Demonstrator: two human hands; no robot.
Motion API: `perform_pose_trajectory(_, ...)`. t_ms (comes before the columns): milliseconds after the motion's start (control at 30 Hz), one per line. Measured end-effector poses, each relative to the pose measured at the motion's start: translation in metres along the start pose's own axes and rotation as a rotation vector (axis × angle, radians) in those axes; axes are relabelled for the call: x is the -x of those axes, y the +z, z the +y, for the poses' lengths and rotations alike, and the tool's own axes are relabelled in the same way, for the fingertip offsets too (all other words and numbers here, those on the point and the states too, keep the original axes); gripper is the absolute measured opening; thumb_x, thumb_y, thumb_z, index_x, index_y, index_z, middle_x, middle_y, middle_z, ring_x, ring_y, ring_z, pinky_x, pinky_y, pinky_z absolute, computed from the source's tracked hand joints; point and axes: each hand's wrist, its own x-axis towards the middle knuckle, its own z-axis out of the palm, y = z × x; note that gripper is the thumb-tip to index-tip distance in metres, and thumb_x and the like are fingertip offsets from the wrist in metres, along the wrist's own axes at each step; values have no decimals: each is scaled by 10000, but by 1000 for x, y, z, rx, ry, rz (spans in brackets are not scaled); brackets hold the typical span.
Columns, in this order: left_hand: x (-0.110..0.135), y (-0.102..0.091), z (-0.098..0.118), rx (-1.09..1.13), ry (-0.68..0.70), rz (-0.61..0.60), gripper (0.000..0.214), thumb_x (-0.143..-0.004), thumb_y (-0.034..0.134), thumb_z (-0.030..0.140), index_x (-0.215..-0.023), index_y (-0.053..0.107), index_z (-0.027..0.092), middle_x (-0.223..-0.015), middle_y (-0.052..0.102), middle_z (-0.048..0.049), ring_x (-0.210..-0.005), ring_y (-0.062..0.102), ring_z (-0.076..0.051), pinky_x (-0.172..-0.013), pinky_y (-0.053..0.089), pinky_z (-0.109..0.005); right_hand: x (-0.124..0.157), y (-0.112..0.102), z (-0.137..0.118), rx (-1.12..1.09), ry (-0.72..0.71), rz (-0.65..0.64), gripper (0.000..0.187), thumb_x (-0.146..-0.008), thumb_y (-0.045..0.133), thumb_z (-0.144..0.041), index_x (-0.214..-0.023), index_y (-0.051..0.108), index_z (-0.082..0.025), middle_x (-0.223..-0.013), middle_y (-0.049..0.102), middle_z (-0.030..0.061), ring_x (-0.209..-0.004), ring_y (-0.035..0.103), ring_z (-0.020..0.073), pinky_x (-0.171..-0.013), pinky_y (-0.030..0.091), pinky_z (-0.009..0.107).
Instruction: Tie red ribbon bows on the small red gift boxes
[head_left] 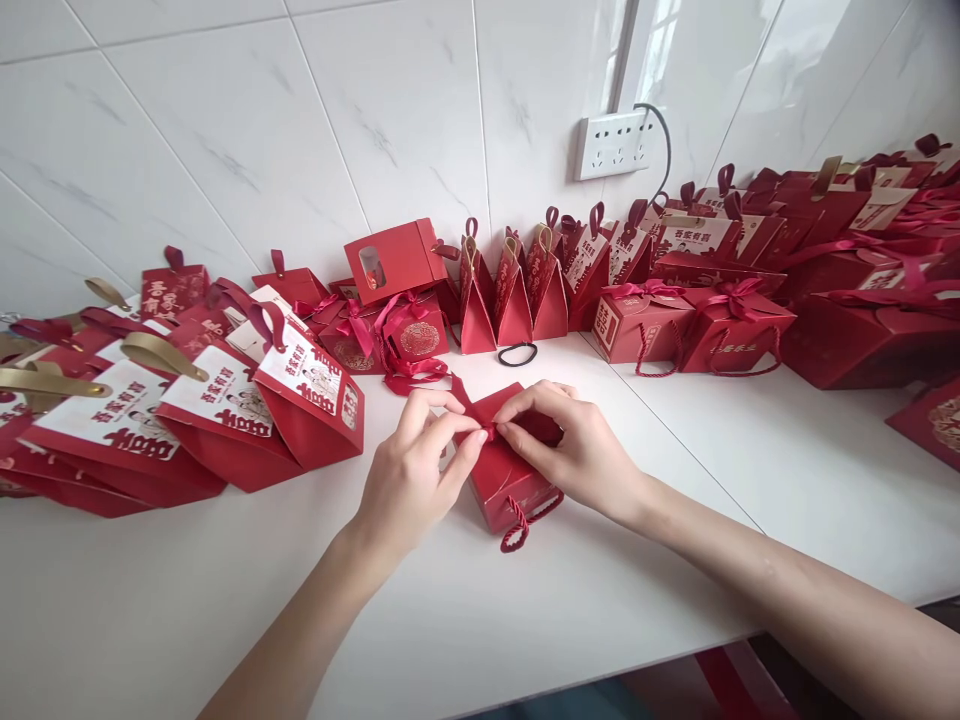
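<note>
A red gift box (504, 487) rests on the white table in front of me, with a twisted red cord handle (517, 527) hanging off its near side. Across its top lies a red ribbon (466, 400), gathered at the middle. My left hand (420, 465) pinches the ribbon between thumb and fingertips from the left. From the other side my right hand (574, 445) pinches it too, thumb and forefinger meeting close to the left fingertips. Both hands hide much of the box top and the ribbon's gathered part.
Triangular red boxes with ribbon loops (307, 390) crowd the left. Behind stand upright triangular boxes (510, 285) and a black elastic ring (517, 354). Bow-tied boxes (739, 325) and many others fill the right. A power strip (615, 145) is on the tiled wall.
</note>
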Motion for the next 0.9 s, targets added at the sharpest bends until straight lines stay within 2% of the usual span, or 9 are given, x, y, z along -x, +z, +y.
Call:
perform_pose_trajectory(167,0,4,0,135,-47,29,65,-848,578,169,-787,597,157,-916,505,-17,-547,492,-28,-513,467,-181,0,1,1,1,-17,6,93,-862,552,-132,-843,603,-207,-777,647,-13,-725,556,142,-812,384,336)
perform_pose_trajectory(367,-1,2,0,300,-111,-11,58,-823,594,142,-772,604,168,-914,508,-3,-559,517,-27,-503,476,-171,0,1,2,8,-54,-23,95,-864,551,-135,-837,600,-211,-806,656,-9,-772,571,149,-824,375,344)
perform_pose_trajectory(433,-2,2,-1,334,-152,-17,55,-816,602,155,-764,602,172,-918,507,-5,-595,537,-39,-503,478,-169,-2,-4,2,16,-93,-12,38,-847,590,-193,-883,587,-206,-894,661,14,-856,580,170,-856,376,354)
perform_pose_trajectory(500,-3,1,0,350,-186,-18,73,-813,611,182,-745,585,173,-902,506,-6,-626,544,-54,-509,477,-172,-7,-16,2,14,-101,46,149,-832,602,-298,-926,554,-193,-972,639,49,-920,569,195,-847,394,349)
perform_pose_trajectory(567,-4,0,1,338,-207,-29,125,-816,615,217,-718,549,174,-857,503,1,-637,532,-64,-524,469,-179,-12,-29,3,33,-1,70,227,-851,542,-412,-860,520,-186,-889,606,48,-821,553,182,-728,415,308)
perform_pose_trajectory(633,-5,-3,3,305,-232,-58,177,-826,604,245,-695,506,180,-793,498,14,-629,505,-70,-541,451,-188,-17,-42,3,105,181,-35,381,-887,437,-513,-685,450,-190,-664,502,2,-606,457,131,-556,349,265)
perform_pose_trajectory(700,-4,-5,4,275,-262,-98,204,-844,582,268,-690,474,187,-732,494,28,-608,475,-73,-551,428,-197,-20,-49,4,180,324,-242,516,-878,402,-597,-566,358,-189,-538,358,-29,-498,319,98,-476,253,260)
perform_pose_trajectory(800,-3,-7,4,298,-350,-148,236,-861,557,323,-692,455,194,-661,494,47,-560,441,-71,-543,403,-206,-21,-50,6,179,370,-453,533,-843,482,-589,-528,344,-182,-515,330,-38,-486,274,84,-456,224,259)
perform_pose_trajectory(900,-2,-7,3,384,-481,-181,254,-843,575,393,-712,479,198,-653,532,48,-557,478,-75,-528,401,-203,-21,-47,9,90,353,-480,461,-846,528,-495,-550,366,-182,-531,362,-44,-492,284,79,-454,234,246)
